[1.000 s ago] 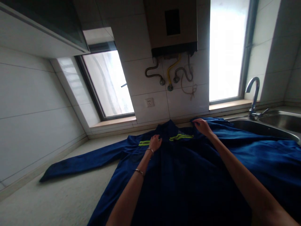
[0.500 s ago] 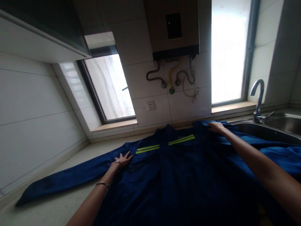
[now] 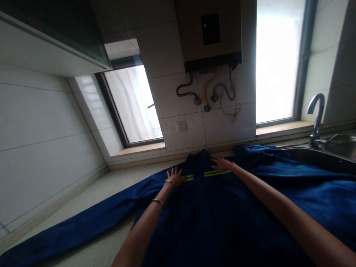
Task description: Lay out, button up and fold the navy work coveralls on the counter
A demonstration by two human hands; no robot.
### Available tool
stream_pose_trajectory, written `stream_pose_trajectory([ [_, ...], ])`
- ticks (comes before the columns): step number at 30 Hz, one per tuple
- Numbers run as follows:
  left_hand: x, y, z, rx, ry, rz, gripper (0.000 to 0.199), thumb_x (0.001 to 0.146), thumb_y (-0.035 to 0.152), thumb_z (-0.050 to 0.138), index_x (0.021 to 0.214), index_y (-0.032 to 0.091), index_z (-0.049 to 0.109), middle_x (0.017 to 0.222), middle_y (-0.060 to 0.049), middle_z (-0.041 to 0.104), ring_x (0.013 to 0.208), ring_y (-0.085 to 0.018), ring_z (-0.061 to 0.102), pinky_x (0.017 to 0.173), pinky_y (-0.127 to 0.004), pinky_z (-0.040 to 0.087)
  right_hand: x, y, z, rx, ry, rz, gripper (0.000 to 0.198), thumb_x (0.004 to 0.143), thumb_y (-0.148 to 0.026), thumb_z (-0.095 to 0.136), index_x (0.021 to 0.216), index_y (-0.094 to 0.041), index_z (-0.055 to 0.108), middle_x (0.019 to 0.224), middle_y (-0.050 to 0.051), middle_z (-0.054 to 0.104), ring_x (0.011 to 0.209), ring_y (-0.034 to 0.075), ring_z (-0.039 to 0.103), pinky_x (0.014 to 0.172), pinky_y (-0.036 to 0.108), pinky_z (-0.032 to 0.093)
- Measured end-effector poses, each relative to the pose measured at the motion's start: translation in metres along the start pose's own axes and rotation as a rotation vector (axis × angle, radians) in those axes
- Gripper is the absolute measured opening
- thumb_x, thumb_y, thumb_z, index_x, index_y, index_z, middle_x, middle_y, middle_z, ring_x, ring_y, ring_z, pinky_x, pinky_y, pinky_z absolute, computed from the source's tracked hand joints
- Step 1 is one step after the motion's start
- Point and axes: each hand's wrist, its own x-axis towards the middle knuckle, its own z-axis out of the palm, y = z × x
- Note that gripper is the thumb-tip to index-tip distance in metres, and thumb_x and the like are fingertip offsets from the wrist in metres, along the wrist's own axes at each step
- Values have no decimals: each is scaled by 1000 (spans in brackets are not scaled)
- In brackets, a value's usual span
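A dark blue work jacket (image 3: pixel 211 207) with yellow-green stripes lies spread over the counter, its collar toward the wall. One sleeve stretches out to the left, while the cloth on the right runs past the sink's edge. My left hand (image 3: pixel 174 178) rests with fingers spread on the chest, over the left stripe. On the other side of the chest, just above the right stripe, my right hand (image 3: pixel 221 163) lies with its fingers stretched toward the collar. Neither hand holds anything. The jacket's lower part sinks into shadow near my body.
A metal sink (image 3: pixel 303 154) with a tall faucet (image 3: pixel 317 118) is at the right. Behind the counter (image 3: pixel 122 178), the tiled wall bears a socket (image 3: pixel 182 126) and a water heater (image 3: pixel 211 37) with hoses. A cabinet (image 3: pixel 55 48) overhangs the upper left.
My right hand has moved left from the right shoulder to the chest near the collar, its fingers now stretched. My left hand has slid right onto the left stripe.
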Motion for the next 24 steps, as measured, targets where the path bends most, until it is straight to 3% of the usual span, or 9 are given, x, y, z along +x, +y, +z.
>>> stream_pose_trajectory([
  [4, 13, 18, 13, -26, -2, 182, 57, 88, 60, 26, 140, 37, 32, 152, -1, 15, 139, -34, 3, 104, -63, 6, 2, -22, 33, 83, -155, 193, 93, 61, -85, 43, 140, -38, 29, 151, 14, 16, 129, 51, 19, 86, 78, 10],
  [7, 21, 14, 17, -104, -49, 99, 64, 83, 69, 24, 141, 42, 24, 153, -1, 11, 138, -38, 3, 101, -67, 11, 5, -17, 42, 97, -159, 238, 95, 60, -88, 37, 140, -40, 28, 152, 12, 11, 130, 53, 8, 86, 79, 0],
  [10, 28, 8, 16, -134, -81, 8, 72, 78, 75, 24, 142, 42, 20, 153, -2, 10, 137, -40, 5, 99, -68, 13, 5, -9, 48, 73, -116, 246, 92, 63, -89, 30, 142, -41, 24, 152, 11, 9, 131, 52, 4, 87, 78, -1],
  [15, 35, 18, 8, -168, -150, -35, 66, 80, 69, 31, 139, 41, 30, 151, -6, 20, 134, -44, 16, 94, -71, 17, 2, -7, 56, 36, -12, 201, 81, 73, -82, 24, 141, -39, 29, 151, 11, 17, 131, 47, 17, 91, 75, 7],
  [18, 34, 45, 9, -135, -23, -122, 61, 87, 56, 30, 140, 25, 35, 149, -16, 23, 133, -45, 19, 95, -70, 18, -1, 0, 54, 43, 164, 168, 62, 88, -64, 21, 139, -33, 35, 144, 10, 34, 128, 36, 33, 98, 66, 17],
  [21, 29, 76, 16, -182, 125, 89, 59, 91, 48, 23, 144, 22, 25, 152, -12, 14, 138, -36, 10, 104, -62, 14, -4, 20, 47, 24, 302, 171, 50, 96, -38, 17, 138, -23, 38, 139, 11, 42, 127, 25, 38, 105, 54, 18],
  [24, 28, 92, 21, -260, 38, 251, 57, 89, 58, 21, 143, 40, 21, 153, 0, 10, 138, -35, 7, 103, -64, 12, -8, 47, 43, 9, 235, 176, 46, 94, -39, 28, 134, -24, 44, 140, 10, 42, 130, 25, 33, 106, 56, 13],
])
